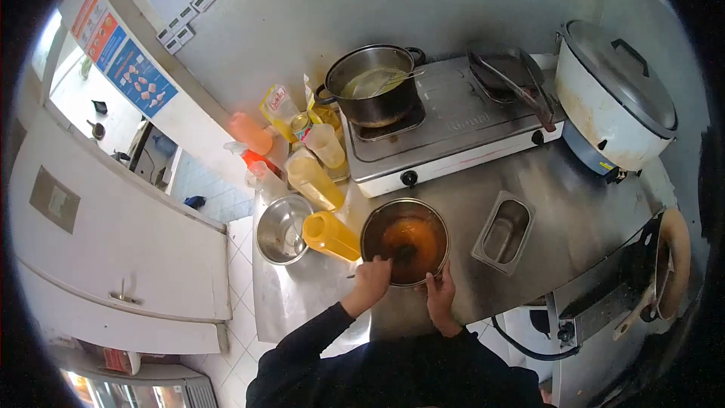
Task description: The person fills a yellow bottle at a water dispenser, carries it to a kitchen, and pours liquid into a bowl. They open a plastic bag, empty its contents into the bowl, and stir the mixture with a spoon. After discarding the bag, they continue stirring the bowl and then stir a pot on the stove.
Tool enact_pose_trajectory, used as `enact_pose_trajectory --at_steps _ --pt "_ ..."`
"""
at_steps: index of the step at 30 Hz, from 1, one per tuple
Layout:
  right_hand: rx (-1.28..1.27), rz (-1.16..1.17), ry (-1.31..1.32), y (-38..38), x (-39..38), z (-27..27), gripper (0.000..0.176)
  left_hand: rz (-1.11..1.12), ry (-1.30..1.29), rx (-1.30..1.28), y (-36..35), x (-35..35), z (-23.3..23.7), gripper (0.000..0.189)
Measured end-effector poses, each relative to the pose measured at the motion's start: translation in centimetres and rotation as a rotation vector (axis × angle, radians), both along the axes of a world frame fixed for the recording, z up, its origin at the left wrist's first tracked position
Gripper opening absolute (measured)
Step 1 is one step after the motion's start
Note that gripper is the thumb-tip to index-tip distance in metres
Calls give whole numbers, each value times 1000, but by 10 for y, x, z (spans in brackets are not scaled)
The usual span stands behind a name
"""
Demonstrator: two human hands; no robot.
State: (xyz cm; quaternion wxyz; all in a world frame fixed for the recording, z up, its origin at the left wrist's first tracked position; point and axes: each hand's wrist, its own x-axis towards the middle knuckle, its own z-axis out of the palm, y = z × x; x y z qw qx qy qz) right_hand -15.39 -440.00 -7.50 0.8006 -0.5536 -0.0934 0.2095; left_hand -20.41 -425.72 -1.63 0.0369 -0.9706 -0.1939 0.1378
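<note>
A steel bowl (375, 221) holding orange-brown sauce sits on the steel counter (574, 204) right in front of me. My left hand (370, 278) is shut on a thin utensil (400, 253) whose end dips into the sauce. My right hand (440, 292) grips the bowl's near rim. Just left of the bowl, a yellow squeeze bottle (330, 236) lies on its side.
An empty steel bowl (282, 230) stands further left, and a small rectangular steel tub (504, 231) to the right. Behind are a two-burner stove (453, 132) with a pot (372, 85) of liquid, a pan (507, 74), several bottles (311, 174), and a big rice cooker (615, 94).
</note>
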Motion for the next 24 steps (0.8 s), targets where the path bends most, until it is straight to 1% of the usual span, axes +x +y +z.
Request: enact_pose_trajectory --at_steps 2,3,5,6,8,9,12,14,15,17,19,20,21,23,24 --pt "-46 15 -27 0 -1 4 53 71 -103 -9 1 9 -8 16" --pt "-48 17 -26 0 -2 3 53 73 -101 -11 6 10 -9 16" --pt "-74 -50 -54 2 -2 0 52 63 -189 35 18 9 -4 17" --pt "-74 -52 -54 1 0 -4 52 62 -189 36 22 5 0 17" --pt "-198 -24 -160 -4 3 -11 50 91 -109 26 26 -6 9 15" --pt "-200 -21 -156 -5 3 -10 50 93 -105 24 26 -11 9 15" --pt "-179 -38 -184 -6 5 -10 48 68 -97 -33 17 -20 9 14" --pt "-262 -12 -275 -8 7 -14 49 146 -54 -179 3 -16 14 16" --pt "-266 -16 -274 -8 7 -14 49 118 -56 -262 -1 -12 18 18" --pt "-327 -7 -361 -10 8 -15 48 129 -82 -317 -2 -4 10 19" --pt "-351 -8 -383 -13 6 -12 48 142 -110 -368 1 3 4 20" --pt "-371 -9 -406 -15 6 -11 48 162 -185 -369 2 6 3 21" --pt "-373 -12 -407 -15 6 -10 48 180 -259 -369 4 8 0 23" --pt "-299 -2 -339 -15 5 -9 48 158 -261 -344 16 8 -15 23" --pt "-301 -3 -337 -16 5 -10 48 139 -263 -315 21 6 -20 24"
